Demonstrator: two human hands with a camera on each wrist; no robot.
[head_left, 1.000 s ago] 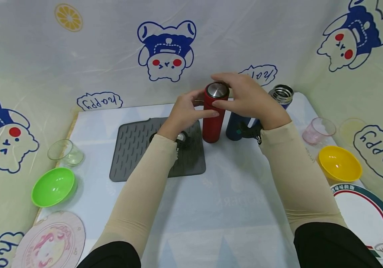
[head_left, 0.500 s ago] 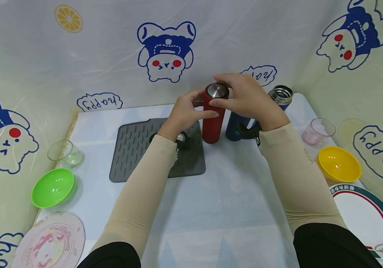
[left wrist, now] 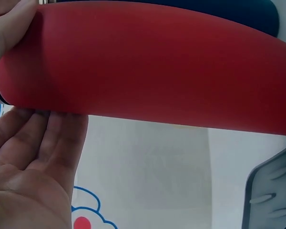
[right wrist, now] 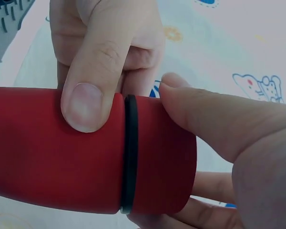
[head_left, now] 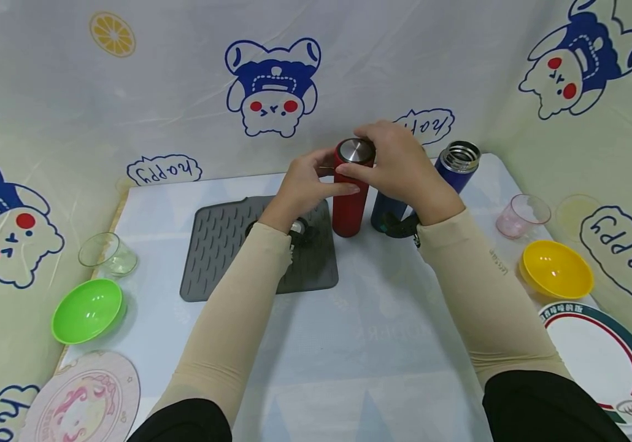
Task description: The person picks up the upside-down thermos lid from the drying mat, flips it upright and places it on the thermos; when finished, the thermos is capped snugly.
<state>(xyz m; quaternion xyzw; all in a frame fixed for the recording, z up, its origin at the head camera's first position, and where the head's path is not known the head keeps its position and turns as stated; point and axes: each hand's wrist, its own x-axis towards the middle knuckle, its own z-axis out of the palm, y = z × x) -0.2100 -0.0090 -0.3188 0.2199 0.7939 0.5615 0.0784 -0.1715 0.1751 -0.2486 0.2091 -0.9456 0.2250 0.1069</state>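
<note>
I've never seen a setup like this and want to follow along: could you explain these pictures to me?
There is no machine: a person works bare-handed. A head camera takes the wide view; a camera on each wrist takes a close-up. On the table are a gray mat, green bowl, yellow bowl, pink plate, white plate, clear glass, pink glass and open blue bottle. The left hand holds the red bottle; the right hand holds its lid.

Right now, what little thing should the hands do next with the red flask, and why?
Probably the right hand should twist the red lid it holds, because the left hand grips the red flask just below. Which way, I can't tell.
</note>
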